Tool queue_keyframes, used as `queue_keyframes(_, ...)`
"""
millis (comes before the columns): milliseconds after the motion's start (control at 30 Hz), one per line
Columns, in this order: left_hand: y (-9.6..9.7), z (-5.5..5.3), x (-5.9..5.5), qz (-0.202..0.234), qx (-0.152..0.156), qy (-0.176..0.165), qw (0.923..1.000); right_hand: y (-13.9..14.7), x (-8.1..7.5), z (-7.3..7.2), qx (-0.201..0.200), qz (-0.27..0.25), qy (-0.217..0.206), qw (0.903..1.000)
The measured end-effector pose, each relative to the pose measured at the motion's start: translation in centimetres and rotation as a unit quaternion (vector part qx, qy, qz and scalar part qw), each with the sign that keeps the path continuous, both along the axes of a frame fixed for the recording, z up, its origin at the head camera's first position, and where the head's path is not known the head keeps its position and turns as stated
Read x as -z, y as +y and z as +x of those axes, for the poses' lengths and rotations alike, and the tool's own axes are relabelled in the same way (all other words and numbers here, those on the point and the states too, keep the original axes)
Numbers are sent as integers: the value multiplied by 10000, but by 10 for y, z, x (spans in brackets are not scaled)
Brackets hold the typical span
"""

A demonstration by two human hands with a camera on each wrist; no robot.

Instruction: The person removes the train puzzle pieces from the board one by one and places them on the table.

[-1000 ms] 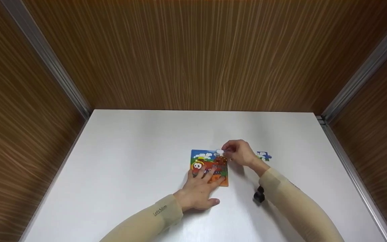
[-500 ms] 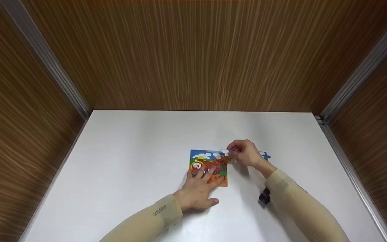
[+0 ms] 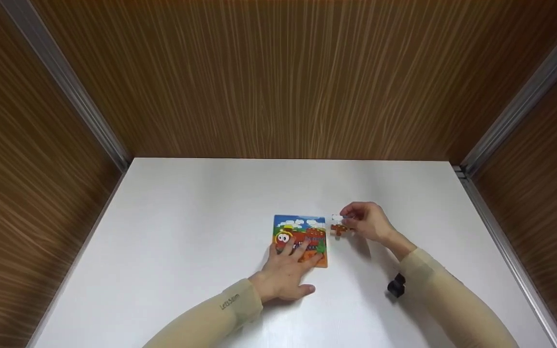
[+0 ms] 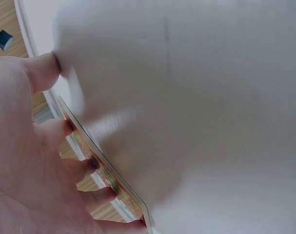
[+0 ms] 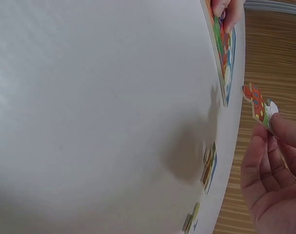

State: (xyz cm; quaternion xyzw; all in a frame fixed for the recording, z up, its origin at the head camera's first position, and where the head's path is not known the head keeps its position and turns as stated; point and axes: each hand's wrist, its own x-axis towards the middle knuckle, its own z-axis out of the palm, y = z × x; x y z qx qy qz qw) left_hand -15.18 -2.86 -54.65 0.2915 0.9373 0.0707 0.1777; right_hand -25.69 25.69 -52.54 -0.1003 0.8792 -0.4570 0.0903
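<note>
A flat jigsaw puzzle board (image 3: 313,224) lies on the white table, printed with a red train face, clouds and blue sky. My left hand (image 3: 285,276) rests on its lower part with spread fingers, which hide some of the picture. The left wrist view shows those fingertips on the edge-on board (image 4: 106,168). Just right of the board, my right hand (image 3: 370,223) pinches a puzzle piece (image 3: 339,229) between thumb and fingers. In the right wrist view this red, green and white puzzle piece (image 5: 257,105) is held up off the table, apart from the board.
Two loose puzzle pieces lie on the table in the right wrist view: a nearer one (image 5: 191,219) and another piece (image 5: 209,168). The right hand and arm hide them in the head view. A black device (image 3: 396,286) sits at the right forearm. Wood-grain walls (image 3: 278,87) enclose the table.
My right hand has moved right, carrying the puzzle piece away from the board's upper right corner. A loose piece seen beyond that hand is now hidden. The left hand has stayed still.
</note>
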Motion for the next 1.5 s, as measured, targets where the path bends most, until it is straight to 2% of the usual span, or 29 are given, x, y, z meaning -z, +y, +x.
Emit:
queue_keyframes(333,1,1,3,76,-25,114,9999,18,-6,9,78,-179,166,9997)
queue_keyframes(467,2,0,4,85,-50,133,9999,25,-10,12,156,-106,151,9997)
queue_keyframes(767,4,-1,2,67,-110,7,9999,46,-12,14,488,21,71,9988)
queue_keyframes(1100,4,0,2,127,-147,23,9998,74,-11,13,906,155,-82,9957)
queue_keyframes(1333,4,0,1,66,-82,94,9999,96,-11,13,1189,-3,-144,9928)
queue_keyframes(1500,2,1,1,136,-104,-4,9999,109,-9,11,1344,143,-163,9907)
